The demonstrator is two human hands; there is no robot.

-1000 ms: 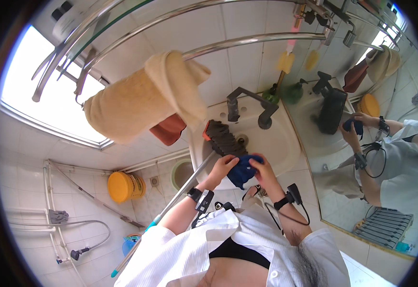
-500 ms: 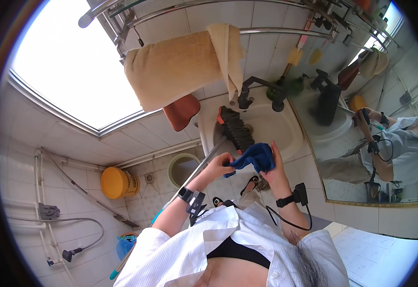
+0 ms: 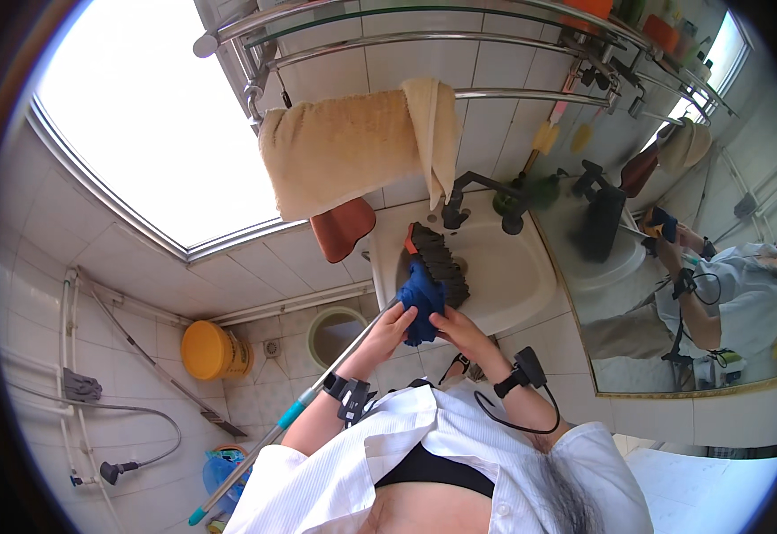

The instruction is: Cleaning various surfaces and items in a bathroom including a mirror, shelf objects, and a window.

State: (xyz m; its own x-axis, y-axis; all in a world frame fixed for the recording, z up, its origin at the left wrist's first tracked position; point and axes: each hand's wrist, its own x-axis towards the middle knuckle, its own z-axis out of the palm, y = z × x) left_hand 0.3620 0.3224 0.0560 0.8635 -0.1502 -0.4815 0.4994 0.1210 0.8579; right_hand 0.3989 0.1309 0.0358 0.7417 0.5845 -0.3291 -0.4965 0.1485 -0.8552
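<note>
A blue cloth is bunched between my two hands at the front of the sink. My left hand grips its left side, and my right hand holds its right side with curled fingers. The cloth lies against the near end of a mop head, dark grey and ridged with an orange-red edge, resting in the white sink. From there a metal mop pole with teal grips slants down past my left forearm. Where pole and head meet is hidden by the cloth.
Beyond the sink stands a black faucet. A beige towel hangs from a metal rack above a brown-red dustpan-like piece. Left are a pale green bucket and a yellow bucket. A mirror stands right.
The cloth, stretched between my hands before, has moved left and away from me onto the mop head's near end. My hands have come closer together, and the view has shifted slightly.
</note>
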